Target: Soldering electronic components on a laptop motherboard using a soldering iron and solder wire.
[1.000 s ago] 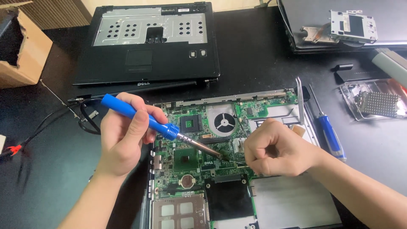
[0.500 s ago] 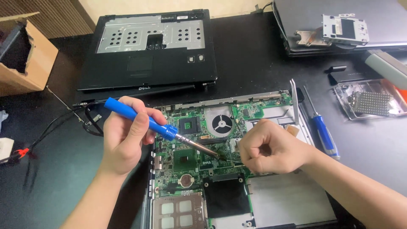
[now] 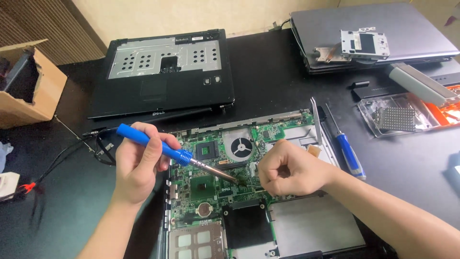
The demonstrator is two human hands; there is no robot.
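Gripping a blue screwdriver (image 3: 165,149), left hand (image 3: 139,165) works over black table (image 3: 268,72); right hand (image 3: 292,168) fisted.

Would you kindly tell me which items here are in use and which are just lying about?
In use: blue soldering iron in the left hand; green motherboard under its tip; right hand, fisted on the board.

Lying about: blue screwdriver, black laptop base, cardboard box, grey laptop, clear plastic tray.
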